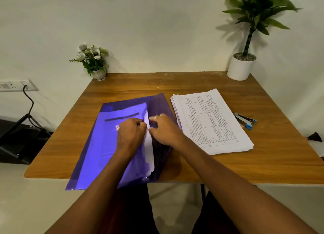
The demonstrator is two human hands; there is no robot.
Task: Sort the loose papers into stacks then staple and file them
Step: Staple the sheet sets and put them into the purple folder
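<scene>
Left hand and right hand grip folder lying near-to-far, mouth rightward.

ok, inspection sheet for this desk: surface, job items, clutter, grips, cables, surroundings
Surface: wooden table, flat and well lit.
Job's things: purple folder overhangs the near table edge; white sheets stick out of its open right side; stack of printed paper lies to its right; stapler lies right of the stack.
Clutter: flowers at back left corner; plant at back right corner.
Grips: left grip grips the folder's cover edge; right grip pinches the sheets.
Cables: black cable hangs from wall socket, left of the table.
Surroundings: white wall, pale floor.
</scene>
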